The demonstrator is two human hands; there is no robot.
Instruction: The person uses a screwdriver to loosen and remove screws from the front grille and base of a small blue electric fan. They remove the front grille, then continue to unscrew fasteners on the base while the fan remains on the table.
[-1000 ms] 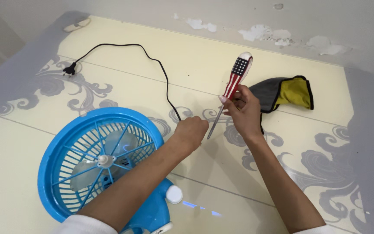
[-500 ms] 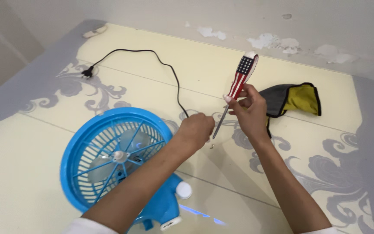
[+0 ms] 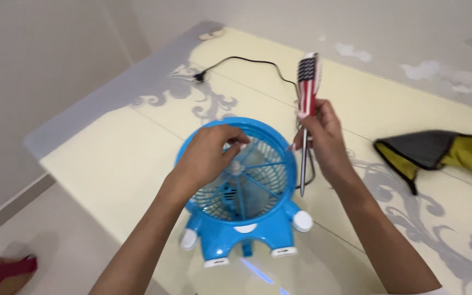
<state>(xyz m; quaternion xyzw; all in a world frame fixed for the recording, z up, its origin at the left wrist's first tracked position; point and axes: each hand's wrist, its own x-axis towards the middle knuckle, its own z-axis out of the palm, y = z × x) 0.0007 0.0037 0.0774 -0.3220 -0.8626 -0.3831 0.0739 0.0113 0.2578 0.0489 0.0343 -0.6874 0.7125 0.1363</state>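
Observation:
A small blue table fan [image 3: 247, 218] lies on its back on a cream table [image 3: 121, 158], grille facing up. My left hand [image 3: 208, 153] rests over the grille near its upper rim, fingertips pinched close together by the hub. My right hand [image 3: 320, 139] holds a screwdriver [image 3: 306, 109] upright by its red, white and blue striped handle. The metal shaft points down just past the fan's right rim, tip above the table.
The fan's black power cord [image 3: 247, 61] trails to a plug at the far side of the table. A grey and yellow cloth [image 3: 438, 150] lies at the right. The table's left edge drops to the floor, where a reddish bag [image 3: 1, 270] sits.
My left hand moved from the table beside the screwdriver tip onto the fan grille. My right hand raised the screwdriver more upright. The view shifted so the fan sits centre.

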